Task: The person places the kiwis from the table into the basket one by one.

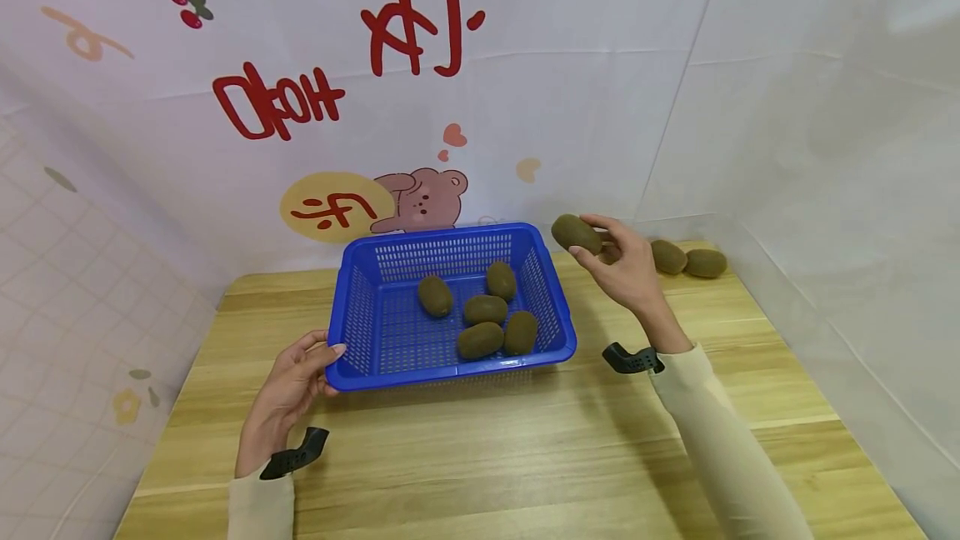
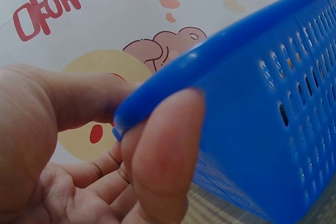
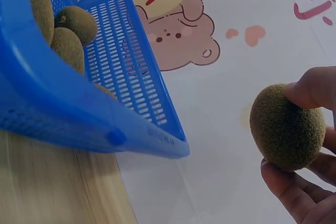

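Observation:
A blue plastic basket (image 1: 452, 370) with slotted walls holds several brown kiwis (image 1: 485, 310), most of them grouped in its right half. My left hand (image 1: 294, 375) grips the basket's left rim near the front corner, thumb on one side and fingers on the other, as the left wrist view shows close up. Just past the basket's right rim, my right hand (image 1: 621, 263) pinches one kiwi (image 3: 287, 127) between thumb and fingers. That kiwi is held in the air, apart from the basket.
Two more kiwis (image 1: 686, 259) lie at the table's back right corner, behind my right hand. The wooden table (image 1: 480, 457) ends at a white printed sheet (image 1: 585, 107) hanging behind it. Similar sheets stand on the left and right sides.

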Tool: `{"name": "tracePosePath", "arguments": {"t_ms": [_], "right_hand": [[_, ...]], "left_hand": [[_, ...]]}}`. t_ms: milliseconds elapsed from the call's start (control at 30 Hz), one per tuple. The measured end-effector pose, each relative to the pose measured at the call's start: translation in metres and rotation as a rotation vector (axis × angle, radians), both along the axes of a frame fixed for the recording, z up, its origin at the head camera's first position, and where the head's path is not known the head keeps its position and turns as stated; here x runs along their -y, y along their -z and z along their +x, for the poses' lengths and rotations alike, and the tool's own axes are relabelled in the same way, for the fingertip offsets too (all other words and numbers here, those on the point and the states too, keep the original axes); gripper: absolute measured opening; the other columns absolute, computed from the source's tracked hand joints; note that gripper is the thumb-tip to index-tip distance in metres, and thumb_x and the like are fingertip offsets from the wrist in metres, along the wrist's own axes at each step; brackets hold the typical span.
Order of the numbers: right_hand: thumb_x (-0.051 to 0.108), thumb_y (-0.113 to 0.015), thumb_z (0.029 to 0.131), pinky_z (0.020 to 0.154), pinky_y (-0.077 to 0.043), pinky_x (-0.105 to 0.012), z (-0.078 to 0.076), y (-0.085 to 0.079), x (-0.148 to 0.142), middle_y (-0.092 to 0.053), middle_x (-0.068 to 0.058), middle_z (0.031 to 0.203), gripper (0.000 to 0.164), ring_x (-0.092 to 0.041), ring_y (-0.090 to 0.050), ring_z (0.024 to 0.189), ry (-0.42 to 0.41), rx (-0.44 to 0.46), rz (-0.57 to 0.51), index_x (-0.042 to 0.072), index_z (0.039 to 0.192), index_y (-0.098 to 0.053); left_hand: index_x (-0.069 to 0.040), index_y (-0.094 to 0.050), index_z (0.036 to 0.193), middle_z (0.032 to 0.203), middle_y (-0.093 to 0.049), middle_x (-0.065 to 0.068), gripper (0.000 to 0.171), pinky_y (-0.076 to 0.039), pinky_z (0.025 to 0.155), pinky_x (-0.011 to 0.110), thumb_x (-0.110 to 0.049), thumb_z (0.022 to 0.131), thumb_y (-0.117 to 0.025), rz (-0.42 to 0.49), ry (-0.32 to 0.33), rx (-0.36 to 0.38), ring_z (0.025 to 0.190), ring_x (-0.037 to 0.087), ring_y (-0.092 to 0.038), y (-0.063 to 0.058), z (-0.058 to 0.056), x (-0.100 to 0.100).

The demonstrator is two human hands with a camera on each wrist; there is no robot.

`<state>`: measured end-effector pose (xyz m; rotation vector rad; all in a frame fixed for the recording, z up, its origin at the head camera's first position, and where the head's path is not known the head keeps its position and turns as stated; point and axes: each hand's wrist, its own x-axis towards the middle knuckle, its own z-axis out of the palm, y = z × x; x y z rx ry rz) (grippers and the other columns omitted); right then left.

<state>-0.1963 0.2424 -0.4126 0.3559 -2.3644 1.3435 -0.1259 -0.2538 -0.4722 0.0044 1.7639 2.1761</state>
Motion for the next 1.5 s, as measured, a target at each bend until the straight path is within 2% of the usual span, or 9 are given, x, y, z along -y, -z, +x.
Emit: {"name": "tracePosePath", "arguments": {"t_ms": [100,233,333,500,667,767,967,1167,1500], "right_hand": [[0.011,-0.078,0.091,0.085,-0.055,-0.014,-0.002,0.0,0.005,-0.066,-0.018,0.133,0.052,-0.035,-0.067,0.113,-0.026,0.016,-0.02,0.008,0.14,-0.061],[0.01,-0.078,0.091,0.092,-0.06,-0.033,-0.006,-0.001,0.012,-0.063,-0.018,0.138,0.054,-0.037,-0.066,0.117,-0.052,0.036,-0.018,0.007,0.141,-0.059],[0.012,-0.078,0.092,0.096,-0.059,-0.046,-0.007,-0.002,0.017,-0.062,-0.017,0.14,0.053,-0.037,-0.066,0.119,-0.067,0.038,-0.004,0.007,0.141,-0.059],[0.01,-0.076,0.093,0.099,-0.057,-0.051,-0.008,-0.006,0.028,-0.061,-0.019,0.14,0.051,-0.038,-0.065,0.119,-0.086,0.04,0.017,0.003,0.14,-0.058],[0.002,-0.073,0.093,0.096,-0.057,-0.056,-0.002,-0.022,0.045,-0.06,-0.028,0.137,0.049,-0.044,-0.065,0.116,-0.116,0.028,0.025,-0.007,0.138,-0.057],[0.002,-0.073,0.092,0.095,-0.057,-0.056,-0.003,-0.026,0.051,-0.06,-0.028,0.138,0.048,-0.044,-0.065,0.116,-0.128,0.036,0.024,-0.007,0.137,-0.057],[0.011,-0.076,0.093,0.096,-0.059,-0.052,-0.023,-0.01,0.052,-0.061,-0.019,0.141,0.051,-0.038,-0.066,0.117,-0.15,0.053,0.034,0.003,0.14,-0.059],[0.019,-0.076,0.094,0.095,-0.06,-0.048,-0.032,-0.006,0.062,-0.064,-0.012,0.14,0.05,-0.032,-0.068,0.116,-0.185,0.07,0.056,0.01,0.14,-0.06],[0.02,-0.078,0.092,0.094,-0.06,-0.044,-0.038,-0.004,0.08,-0.068,-0.011,0.132,0.049,-0.029,-0.069,0.11,-0.204,0.098,0.053,0.009,0.137,-0.062]], "left_hand": [[-0.003,-0.043,0.126,0.098,-0.079,-0.002,0.026,-0.06,0.054,0.021,-0.009,0.105,-0.057,-0.016,-0.003,0.002,0.07,0.011,-0.075,0.001,0.0,0.0],[-0.004,-0.042,0.128,0.096,-0.079,-0.003,0.029,-0.06,0.054,0.02,-0.012,0.105,-0.058,-0.04,-0.011,0.017,0.069,0.01,-0.074,0.001,0.0,0.0],[-0.004,-0.042,0.128,0.096,-0.079,-0.002,0.031,-0.06,0.055,0.02,-0.014,0.105,-0.06,-0.048,-0.019,0.031,0.069,0.01,-0.074,0.001,-0.001,0.0],[-0.004,-0.043,0.128,0.097,-0.079,0.0,0.031,-0.06,0.056,0.02,-0.014,0.105,-0.06,-0.04,-0.02,0.033,0.07,0.01,-0.074,0.002,-0.002,0.001],[-0.004,-0.043,0.127,0.097,-0.079,0.001,0.028,-0.06,0.055,0.021,-0.011,0.105,-0.058,-0.021,-0.006,0.011,0.069,0.01,-0.074,0.002,-0.002,0.001],[-0.004,-0.043,0.126,0.098,-0.079,0.002,0.025,-0.06,0.054,0.021,-0.008,0.105,-0.056,-0.005,0.002,-0.005,0.068,0.01,-0.074,0.002,-0.002,0.001],[-0.004,-0.044,0.125,0.099,-0.079,0.002,0.024,-0.06,0.054,0.022,-0.008,0.105,-0.056,0.005,0.003,-0.001,0.068,0.011,-0.075,0.001,-0.001,0.001],[-0.004,-0.045,0.124,0.1,-0.079,0.003,0.022,-0.06,0.054,0.021,-0.007,0.105,-0.055,0.022,0.008,-0.004,0.069,0.011,-0.075,0.001,0.0,0.001],[-0.004,-0.044,0.125,0.1,-0.079,0.003,0.023,-0.06,0.054,0.021,-0.006,0.105,-0.055,0.037,0.02,-0.006,0.069,0.011,-0.075,0.0,-0.002,0.001]]}}
